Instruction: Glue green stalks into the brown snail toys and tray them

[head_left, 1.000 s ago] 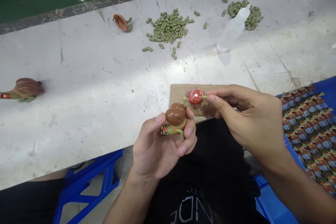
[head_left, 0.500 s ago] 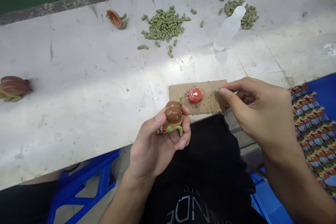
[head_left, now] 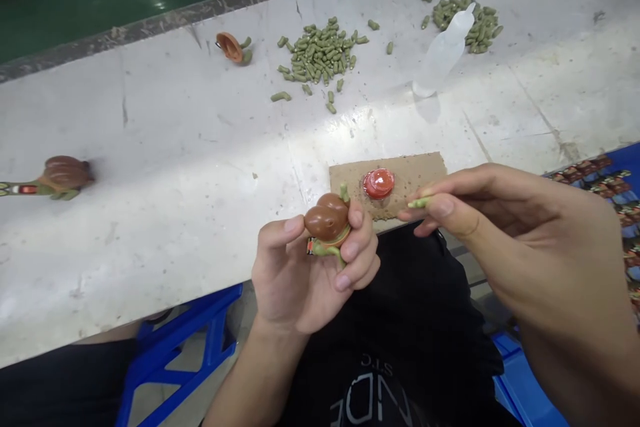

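Note:
My left hand (head_left: 310,273) is closed round a small turtle figurine (head_left: 327,217) with a glossy brown shell and green limbs. One green limb sticks up beside my index finger. Between thumb and fingers, my right hand (head_left: 510,233) pinches a small green limb piece (head_left: 419,203), just right of the figurine and apart from it. Behind both hands lies a piece of cardboard (head_left: 345,170), bearing a shiny red blob (head_left: 379,183) that looks wet.
Green pieces lie in a heap (head_left: 323,53) and a second heap (head_left: 487,23) by a translucent squeeze bottle (head_left: 443,57). A brown shell part (head_left: 230,47) and another turtle figurine (head_left: 65,173) rest at left. Rows of figurines (head_left: 590,170) stand at right; a blue stool (head_left: 185,347) is below.
My right hand has come off the cardboard, turned, and now shows the green piece at its fingertips. My left hand has tilted the turtle figurine. The view has shifted slightly.

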Action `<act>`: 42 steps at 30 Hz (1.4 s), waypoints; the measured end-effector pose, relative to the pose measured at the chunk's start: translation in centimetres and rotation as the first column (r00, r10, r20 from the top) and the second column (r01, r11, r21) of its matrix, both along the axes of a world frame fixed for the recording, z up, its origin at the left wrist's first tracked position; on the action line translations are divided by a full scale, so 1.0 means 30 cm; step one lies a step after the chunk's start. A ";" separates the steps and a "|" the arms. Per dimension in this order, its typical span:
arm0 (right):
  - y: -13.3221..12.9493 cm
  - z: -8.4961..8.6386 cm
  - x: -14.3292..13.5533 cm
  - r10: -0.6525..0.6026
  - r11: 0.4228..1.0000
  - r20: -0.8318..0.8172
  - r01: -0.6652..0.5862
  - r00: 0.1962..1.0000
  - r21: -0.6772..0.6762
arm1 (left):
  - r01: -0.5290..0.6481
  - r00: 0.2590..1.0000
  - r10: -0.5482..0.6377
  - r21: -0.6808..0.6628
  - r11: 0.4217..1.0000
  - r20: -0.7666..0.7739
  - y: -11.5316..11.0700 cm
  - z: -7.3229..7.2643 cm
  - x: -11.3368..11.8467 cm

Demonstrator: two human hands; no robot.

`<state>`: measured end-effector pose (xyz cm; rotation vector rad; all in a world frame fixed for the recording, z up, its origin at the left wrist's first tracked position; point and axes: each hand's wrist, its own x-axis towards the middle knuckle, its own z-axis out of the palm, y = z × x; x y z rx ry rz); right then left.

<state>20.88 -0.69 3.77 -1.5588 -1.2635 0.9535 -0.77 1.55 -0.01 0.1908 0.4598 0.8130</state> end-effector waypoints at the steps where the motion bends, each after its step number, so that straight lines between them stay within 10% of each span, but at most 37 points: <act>1: -0.006 0.009 -0.011 0.008 1.000 -0.052 -0.009 0.999 -0.016 | 0.017 0.999 -0.017 0.006 1.000 0.037 0.003 -0.001 0.002; 15: -0.042 0.019 -0.049 0.021 0.999 -0.087 -0.024 0.996 -0.042 | 0.096 0.966 -0.126 0.139 0.986 0.227 -0.001 -0.031 0.004; 21: -0.039 0.034 -0.049 0.063 0.998 -0.071 -0.064 0.995 -0.004 | 0.005 0.992 0.030 0.269 0.963 -0.123 -0.013 -0.017 0.008; 26: -0.034 0.044 -0.046 0.072 0.997 -0.098 -0.076 0.993 -0.034 | -0.056 0.878 0.258 0.448 0.892 -0.404 -0.065 -0.015 -0.016; 42: -0.019 0.044 -0.031 0.176 0.984 0.088 -0.175 0.980 -0.019 | 0.026 0.780 0.276 0.470 0.883 -0.561 -0.056 0.033 -0.017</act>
